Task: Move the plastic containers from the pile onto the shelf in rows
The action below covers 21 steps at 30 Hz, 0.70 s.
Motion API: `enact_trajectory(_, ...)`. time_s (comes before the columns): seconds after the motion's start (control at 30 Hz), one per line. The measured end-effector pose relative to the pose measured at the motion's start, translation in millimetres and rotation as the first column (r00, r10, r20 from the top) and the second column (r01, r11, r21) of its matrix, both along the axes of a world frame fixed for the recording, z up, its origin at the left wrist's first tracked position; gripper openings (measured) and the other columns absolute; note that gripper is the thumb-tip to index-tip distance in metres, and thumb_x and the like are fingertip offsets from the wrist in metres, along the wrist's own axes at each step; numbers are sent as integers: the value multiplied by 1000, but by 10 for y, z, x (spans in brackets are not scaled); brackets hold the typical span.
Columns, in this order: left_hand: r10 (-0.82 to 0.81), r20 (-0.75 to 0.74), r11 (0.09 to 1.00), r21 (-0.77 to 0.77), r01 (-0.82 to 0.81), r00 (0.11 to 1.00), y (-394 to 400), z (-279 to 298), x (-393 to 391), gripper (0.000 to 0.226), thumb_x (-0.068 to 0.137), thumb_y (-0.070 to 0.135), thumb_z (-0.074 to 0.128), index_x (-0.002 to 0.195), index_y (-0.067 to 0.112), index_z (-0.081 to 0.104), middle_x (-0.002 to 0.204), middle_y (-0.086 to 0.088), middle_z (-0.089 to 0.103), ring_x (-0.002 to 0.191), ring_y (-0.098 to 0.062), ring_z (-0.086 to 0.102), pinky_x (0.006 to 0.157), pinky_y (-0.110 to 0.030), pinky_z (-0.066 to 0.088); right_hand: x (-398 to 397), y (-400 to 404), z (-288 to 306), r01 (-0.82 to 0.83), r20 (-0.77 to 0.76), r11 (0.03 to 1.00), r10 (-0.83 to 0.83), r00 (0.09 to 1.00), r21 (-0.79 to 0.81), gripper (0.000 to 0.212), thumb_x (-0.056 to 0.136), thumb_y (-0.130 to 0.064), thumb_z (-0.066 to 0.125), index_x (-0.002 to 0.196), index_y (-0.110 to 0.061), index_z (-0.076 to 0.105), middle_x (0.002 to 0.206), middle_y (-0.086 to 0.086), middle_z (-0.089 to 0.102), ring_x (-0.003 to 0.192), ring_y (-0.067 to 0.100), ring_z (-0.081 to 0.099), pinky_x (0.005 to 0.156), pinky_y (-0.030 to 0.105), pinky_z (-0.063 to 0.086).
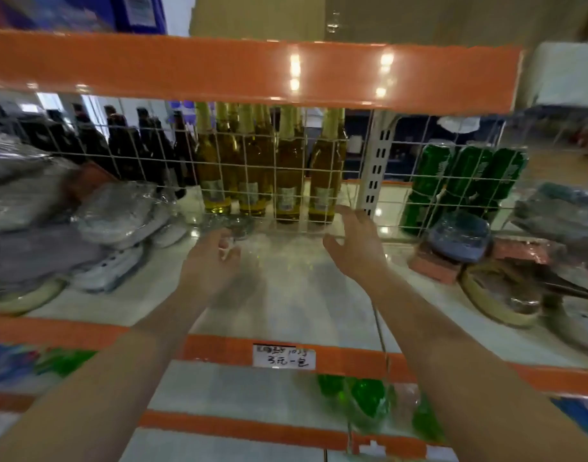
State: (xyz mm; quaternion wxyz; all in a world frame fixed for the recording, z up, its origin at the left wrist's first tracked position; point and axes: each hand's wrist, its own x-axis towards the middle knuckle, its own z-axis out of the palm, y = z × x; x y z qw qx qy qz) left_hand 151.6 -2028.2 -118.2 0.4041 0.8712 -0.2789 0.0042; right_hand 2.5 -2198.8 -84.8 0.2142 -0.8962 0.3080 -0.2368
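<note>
At frame centre, left hand point(210, 258) and right hand point(355, 240) hover over the shelf point(286, 295), fingers loosely spread (holding nothing, 2 palms facing).

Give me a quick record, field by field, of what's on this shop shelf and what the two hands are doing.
place: white shelf board with orange front rail
left hand: open, reaching in, holding nothing
right hand: open, reaching in, holding nothing
between hands: bare shelf space
behind wire grid: amber glass bottles with gold necks, dark glass bottles, green cans
left side: plastic-wrapped grey goods
rail label: handwritten white price tag
</note>
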Motion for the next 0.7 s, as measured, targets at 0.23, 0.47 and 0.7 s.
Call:
enact_trajectory(0.23,21,104,993,114,-33,994,886,9,533,34,90,16,58,122,6,57,117,-12,59,110,-31,55,91,-36,41,656,737,-174,-65,-68,996,69,995,61,56,93,-29,55,143,-21,32,144,7,35,131,26,35,105,38,33)
enact_trajectory(0.47,61,208,989,116,-87,976,1439,70,894,33,89,15,58,121,5,58,120,-17,55,109,-33,53,86,-35,41,1077,1167,-352,-73,-79,992,82,993,105,57,92,-29,56,143,-21,32,148,8,31,135,27,27,104,38,33)
enact_trajectory(0.7,199,249,974,56,-220,948,1472,254,1195,51,89,23,60,135,7,44,135,-21,38,125,-38,36,102,-46,32,1454,1146,-363,-78,-151,991,94,984,110,59,93,-31,56,145,-19,30,148,9,31,135,29,28,107,39,30)
